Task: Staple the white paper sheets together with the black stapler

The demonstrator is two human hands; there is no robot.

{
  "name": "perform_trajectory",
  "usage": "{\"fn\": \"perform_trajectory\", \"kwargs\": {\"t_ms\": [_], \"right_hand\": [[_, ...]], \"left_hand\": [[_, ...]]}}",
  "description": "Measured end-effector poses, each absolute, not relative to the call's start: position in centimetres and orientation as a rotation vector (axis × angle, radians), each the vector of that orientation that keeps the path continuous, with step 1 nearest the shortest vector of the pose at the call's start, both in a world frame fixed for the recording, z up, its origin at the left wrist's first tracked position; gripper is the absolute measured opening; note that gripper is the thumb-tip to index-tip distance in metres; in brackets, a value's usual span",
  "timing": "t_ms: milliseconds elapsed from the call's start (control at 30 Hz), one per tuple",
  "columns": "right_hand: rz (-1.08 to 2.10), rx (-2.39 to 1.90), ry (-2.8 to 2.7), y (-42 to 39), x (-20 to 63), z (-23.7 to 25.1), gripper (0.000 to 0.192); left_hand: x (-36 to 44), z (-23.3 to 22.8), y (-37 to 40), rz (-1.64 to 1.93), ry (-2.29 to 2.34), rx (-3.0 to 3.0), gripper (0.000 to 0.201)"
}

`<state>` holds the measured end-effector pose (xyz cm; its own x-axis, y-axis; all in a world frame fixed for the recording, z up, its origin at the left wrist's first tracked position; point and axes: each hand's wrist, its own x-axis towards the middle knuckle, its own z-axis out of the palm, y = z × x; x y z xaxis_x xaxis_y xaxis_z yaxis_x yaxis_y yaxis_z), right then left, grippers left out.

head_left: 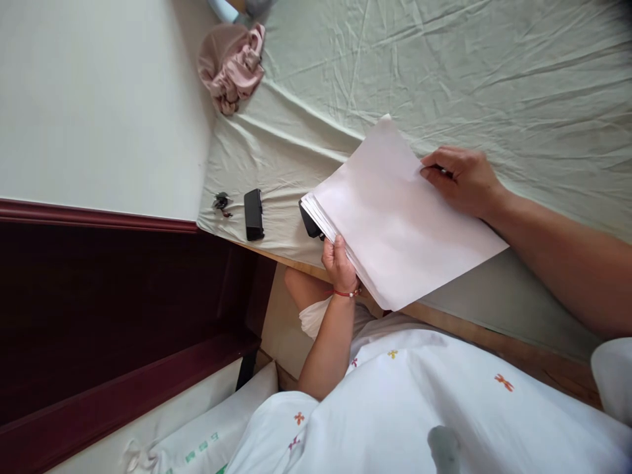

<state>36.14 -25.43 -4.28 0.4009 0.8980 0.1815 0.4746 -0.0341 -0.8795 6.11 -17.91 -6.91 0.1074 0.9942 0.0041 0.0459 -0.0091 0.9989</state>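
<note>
A stack of blank white paper sheets (390, 217) is held tilted above the table edge, its layered edges showing on the left side. My left hand (340, 264), with a red bracelet at the wrist, is closed on the lower left edge, thumb on top. At the upper right edge, my right hand (461, 178) pinches the paper between thumb and fingers. How many sheets it grips I cannot tell. Part of a black object (309, 220) shows from behind the stack near my left hand; the rest is hidden. Left of it lies a black oblong case (253, 214).
Wrinkled pale green cloth (444, 72) covers the table. A small dark cluster, possibly keys (222, 203), lies near the left corner. Crumpled pink cloth (232, 69) sits at the back left by the white wall (89, 99). Dark red woodwork (123, 375) stands lower left, beside a white sack (207, 421).
</note>
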Motion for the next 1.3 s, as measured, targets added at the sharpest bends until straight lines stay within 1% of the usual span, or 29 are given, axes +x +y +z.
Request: {"fn": "perform_trajectory", "kwargs": {"t_ms": [367,700,933,1067,1133,1233,1300], "right_hand": [[0.515,-1.691,-1.24,-25.2,36.1,-4.3,0.016],[0.503,-1.718,-1.233,-25.3,36.1,-4.6,0.014],[0.517,-1.756,-1.203,-25.3,36.3,-5.2,0.007],[0.476,-1.72,-1.158,-25.2,36.5,-6.1,0.028],[0.463,-1.699,-1.151,-25.2,36.5,-6.3,0.036],[0.483,-1.692,-1.178,-25.2,36.5,-6.2,0.041],[0.489,-1.693,-1.225,-25.3,36.5,-6.0,0.04]], "left_hand": [[6.6,-6.2,-18.2,1.112,1.194,1.298,0.066],[6.6,-6.2,-18.1,1.079,1.236,1.438,0.055],[6.4,-6.3,-18.1,1.077,1.241,1.458,0.055],[6.4,-6.4,-18.2,1.078,1.247,1.431,0.054],[6.4,-6.4,-18.3,1.102,1.249,1.392,0.052],[6.2,-6.0,-18.2,1.145,1.255,1.303,0.049],[5.9,-5.6,-18.0,1.166,1.263,1.225,0.047]]}}
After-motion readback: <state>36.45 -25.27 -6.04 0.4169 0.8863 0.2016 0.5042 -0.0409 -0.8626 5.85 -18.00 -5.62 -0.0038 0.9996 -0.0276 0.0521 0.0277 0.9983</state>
